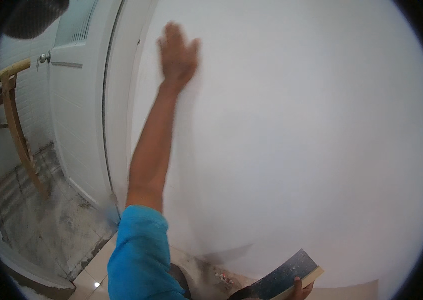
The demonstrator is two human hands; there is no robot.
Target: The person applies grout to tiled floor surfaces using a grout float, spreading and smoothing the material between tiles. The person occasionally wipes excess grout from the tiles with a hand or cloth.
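Note:
My left hand (179,57) is raised against the white wall (291,130), palm toward it and fingers apart, with nothing in it. It is slightly blurred, and whether it touches the surface is hard to tell. A blue sleeve (141,255) covers the upper part of that arm. Low in the view, my right hand (301,290) is closed round what looks like a sanding block (286,272), with a dark, dusty flat face and a pale edge. Only some fingers of that hand show; the rest is cut off by the lower edge.
Left of the wall stands a white door (79,115) with a round knob (45,57) and a glass pane. Beyond it a wooden frame (14,105) rises from a dirty grey floor (46,235). Small debris (224,277) lies at the wall's foot.

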